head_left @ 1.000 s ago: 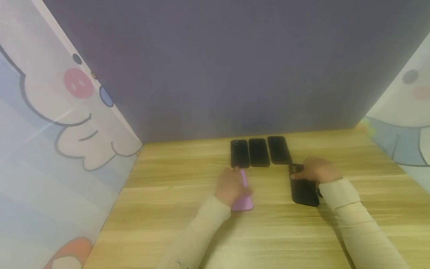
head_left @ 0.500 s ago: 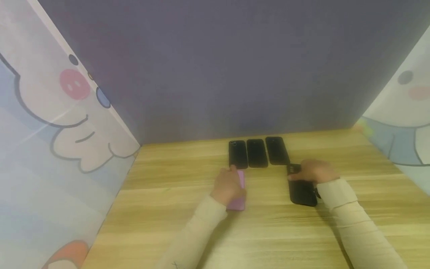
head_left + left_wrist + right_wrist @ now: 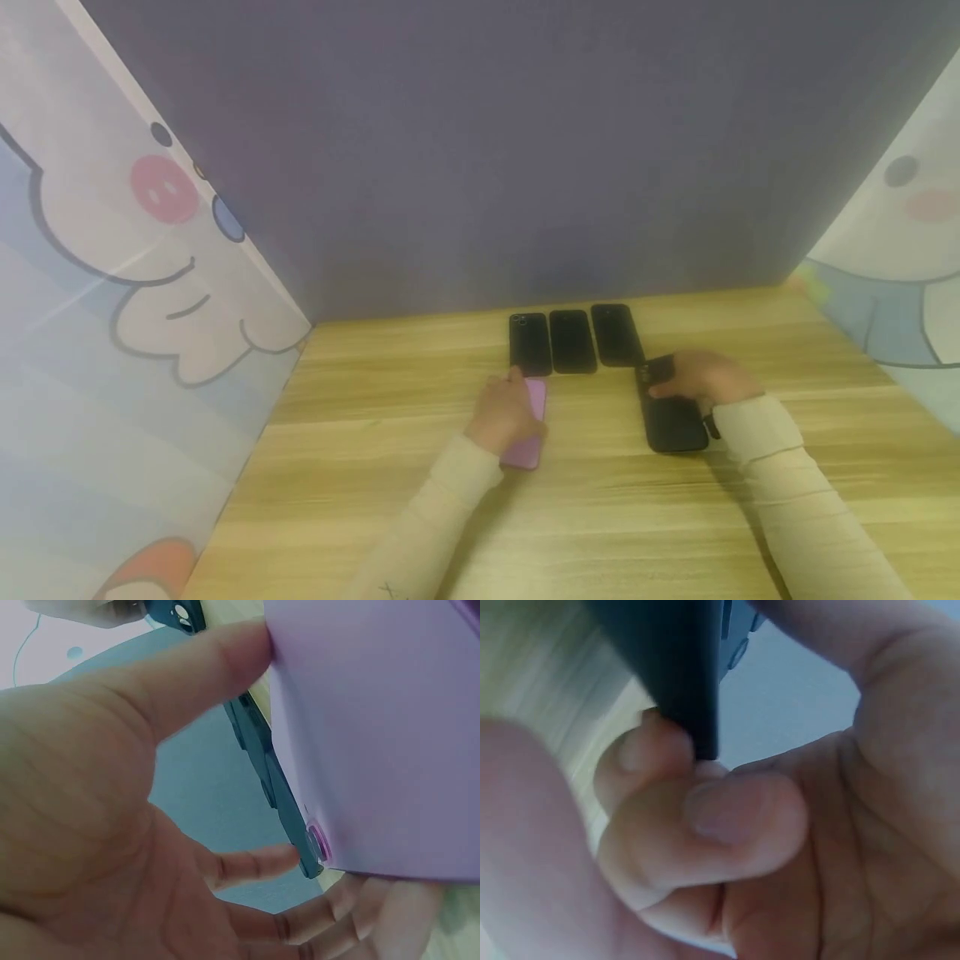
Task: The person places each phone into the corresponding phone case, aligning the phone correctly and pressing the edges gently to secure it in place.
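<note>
My left hand [image 3: 504, 414] grips a purple phone [image 3: 528, 450] across its width, low over the table. In the left wrist view the thumb presses one long edge of the purple phone [image 3: 375, 742] and the fingers curl at the other. My right hand [image 3: 708, 379] holds a black phone [image 3: 675, 425] by its sides. The right wrist view shows fingertips curled under an edge of this black phone [image 3: 679, 667]. Behind both hands, a row holds a black phone with camera lenses showing [image 3: 531, 346], a middle black phone [image 3: 573, 342] and a right-hand black phone [image 3: 617, 335].
All of this is on a wood-grain table [image 3: 360, 475]. A dark grey panel [image 3: 510, 150] rises along the table's back edge. Walls with cartoon prints flank it, the left wall [image 3: 75, 333] and the right wall [image 3: 892, 275].
The purple phone has turned slightly and shifted left with my left hand. The black phone in my right hand has moved a little toward the row, its near end raised slightly.
</note>
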